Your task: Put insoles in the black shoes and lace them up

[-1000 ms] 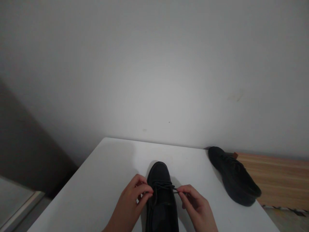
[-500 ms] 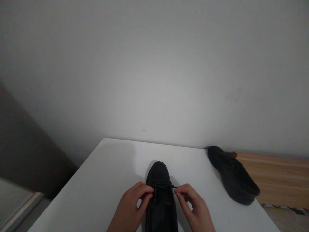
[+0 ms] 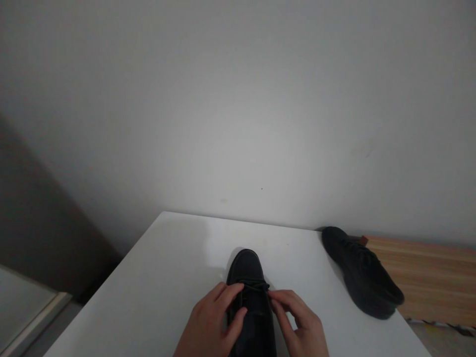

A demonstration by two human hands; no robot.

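Note:
A black lace-up shoe stands on the white table, toe pointing away from me, its heel end cut off by the bottom edge. My left hand lies against the shoe's left side, fingers over the laces and thumb on the tongue. My right hand sits at the shoe's right side, its fingertips pinching the black lace near the upper eyelets. How firmly each hand holds the lace is hard to tell in the dim light.
A second black shoe lies at the table's far right corner, partly over a wooden surface. A plain white wall rises behind the table. Floor shows at the lower left.
Both hands have moved inward over the shoe's laces. The left hand's fingers now rest on top of the shoe, and the lace ends are no longer pulled out sideways.

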